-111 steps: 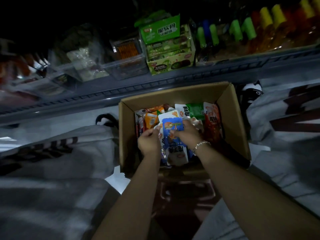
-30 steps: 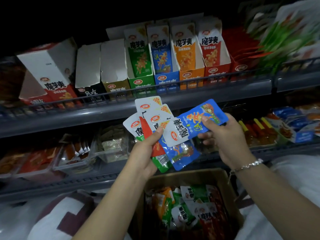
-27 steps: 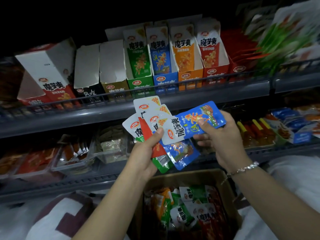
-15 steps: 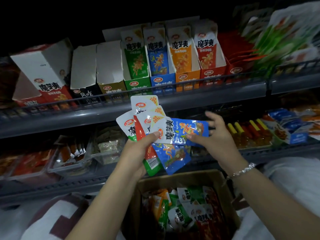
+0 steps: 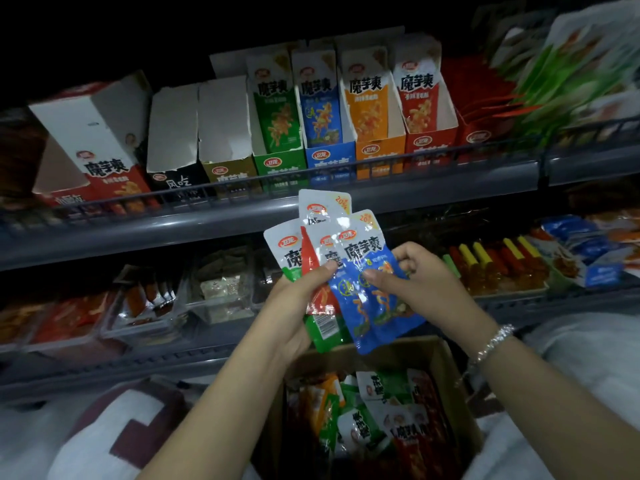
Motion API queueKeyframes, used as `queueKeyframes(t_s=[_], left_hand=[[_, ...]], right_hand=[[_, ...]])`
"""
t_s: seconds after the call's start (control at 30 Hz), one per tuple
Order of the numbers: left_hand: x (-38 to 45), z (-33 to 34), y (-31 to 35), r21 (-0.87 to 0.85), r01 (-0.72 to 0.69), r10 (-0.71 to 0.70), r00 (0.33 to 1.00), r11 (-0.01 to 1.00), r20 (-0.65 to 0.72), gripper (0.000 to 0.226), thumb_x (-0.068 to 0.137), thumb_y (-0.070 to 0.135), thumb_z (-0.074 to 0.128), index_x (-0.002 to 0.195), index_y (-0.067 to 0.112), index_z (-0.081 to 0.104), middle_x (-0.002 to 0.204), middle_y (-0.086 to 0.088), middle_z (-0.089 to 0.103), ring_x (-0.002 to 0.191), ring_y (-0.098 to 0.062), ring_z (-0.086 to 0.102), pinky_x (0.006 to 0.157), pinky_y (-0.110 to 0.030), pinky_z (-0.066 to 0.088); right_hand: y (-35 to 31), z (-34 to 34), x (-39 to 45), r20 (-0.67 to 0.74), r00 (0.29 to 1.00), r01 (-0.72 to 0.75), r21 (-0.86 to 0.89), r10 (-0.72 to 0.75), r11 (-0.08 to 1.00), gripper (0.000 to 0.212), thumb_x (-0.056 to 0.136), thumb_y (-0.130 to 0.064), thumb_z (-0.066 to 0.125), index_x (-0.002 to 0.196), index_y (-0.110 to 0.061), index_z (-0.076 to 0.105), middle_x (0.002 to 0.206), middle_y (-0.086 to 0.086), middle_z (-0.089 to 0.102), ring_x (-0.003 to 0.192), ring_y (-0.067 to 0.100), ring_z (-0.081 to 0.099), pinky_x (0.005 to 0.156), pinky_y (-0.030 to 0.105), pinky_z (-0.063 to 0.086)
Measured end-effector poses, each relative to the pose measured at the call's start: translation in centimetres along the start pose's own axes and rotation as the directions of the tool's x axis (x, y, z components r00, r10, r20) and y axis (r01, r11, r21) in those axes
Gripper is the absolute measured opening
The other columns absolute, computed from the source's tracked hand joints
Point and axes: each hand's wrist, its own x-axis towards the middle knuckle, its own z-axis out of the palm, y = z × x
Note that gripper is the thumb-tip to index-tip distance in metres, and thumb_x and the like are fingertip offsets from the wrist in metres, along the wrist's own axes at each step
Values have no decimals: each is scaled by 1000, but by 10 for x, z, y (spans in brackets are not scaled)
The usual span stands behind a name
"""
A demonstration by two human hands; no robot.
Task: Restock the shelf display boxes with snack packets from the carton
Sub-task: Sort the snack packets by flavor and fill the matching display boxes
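The top shelf (image 5: 311, 216) holds display boxes (image 5: 329, 109) behind its front rail. The carton (image 5: 446, 368) sits below, full of packets. The left hand (image 5: 294, 306) pinches a fan of snack packets (image 5: 322, 244) in open space. The right hand (image 5: 419, 282) pinches the front blue packet (image 5: 374, 299).

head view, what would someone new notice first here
The fan of snack packets at centre frame, gripped by the left hand while the right hand pinches the front blue packet. Above, a row of green, blue, orange and red display boxes lines the upper shelf. Below the hands sits the open carton of mixed packets.
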Motion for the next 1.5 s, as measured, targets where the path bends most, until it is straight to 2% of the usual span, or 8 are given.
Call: queueKeyframes(t_s=[0.13, 0.57, 0.73, 0.93, 1.03, 1.27, 1.37, 1.5], left_hand=[[2, 2, -2, 43, -35, 35, 999, 998, -12, 17, 91, -1, 50, 96, 5, 65, 83, -14, 73, 68, -24, 71, 71, -41, 58], [-4, 0, 7, 110, 103, -107, 994, 989, 31, 23, 86, -13, 48, 96, 4, 61, 78, -12, 71, 65, -23, 69, 66, -40, 58], [-8, 1, 3, 261, 125, -144, 988, 957, 54, 31, 75, -13, 61, 101, 3, 63, 106, -23, 68, 94, -35, 65, 95, -55, 48], [-1, -2, 5, 159, 51, -44, 998, 986, -46, 15, 89, 10, 59, 102, 6, 64, 81, -10, 73, 68, -21, 69, 71, -42, 58], [1, -9, 7, 245, -13, 51, 988, 969, -149, 16, 91, 13, 60, 106, 6, 65, 77, -2, 74, 62, -11, 70, 49, -23, 54], [7, -14, 6, 347, -24, 148, 931, 938, -334, 19, 91, 15, 62, 111, 16, 63, 99, -7, 72, 83, -24, 69, 73, -44, 57], [9, -12, 5, 357, 7, 121, 935, 934, -335, 25, 94, 25, 60, 117, 15, 60, 100, -4, 70, 79, -18, 67, 63, -33, 53], [6, -9, 4, 397, 13, 104, 957, 918, -271, 66, 69, 47, 75, 124, 18, 55, 105, 0, 69, 83, -11, 69, 59, -24, 52]], right_hand=[[1, 3, 4, 69, 997, -55, 164, 44, 985, 22, 78, -23, 76, 92, -16, 61, 80, -2, 69, 59, 1, 64, 47, 18, 47], [4, -3, 12, 36, 999, -35, 455, 21, 890, 21, 82, -16, 65, 100, -5, 69, 96, 13, 73, 86, 30, 67, 79, 46, 52], [1, -4, 10, 166, 984, -138, 492, 63, 860, 29, 80, -11, 64, 106, 3, 66, 98, 18, 71, 83, 27, 68, 67, 33, 59], [-1, -10, 12, 25, 994, -104, 504, 105, 858, 20, 84, -6, 64, 104, -6, 65, 90, 10, 74, 77, 22, 71, 65, 32, 57], [0, -12, 13, 26, 992, -118, 502, 121, 857, 17, 85, -8, 64, 103, -7, 65, 90, 10, 74, 78, 23, 72, 65, 34, 57], [-1, -14, 10, 98, 988, -151, 500, 118, 853, 17, 84, -11, 64, 100, -7, 66, 89, 12, 74, 75, 24, 72, 63, 34, 58], [-3, -17, 11, 127, 986, -161, 505, 111, 848, 22, 82, -13, 64, 103, -6, 66, 92, 14, 73, 77, 25, 71, 66, 36, 59], [-5, -21, 12, 158, 983, -165, 527, 94, 834, 38, 70, -18, 66, 105, -4, 66, 93, 14, 73, 75, 23, 71, 63, 34, 59]])
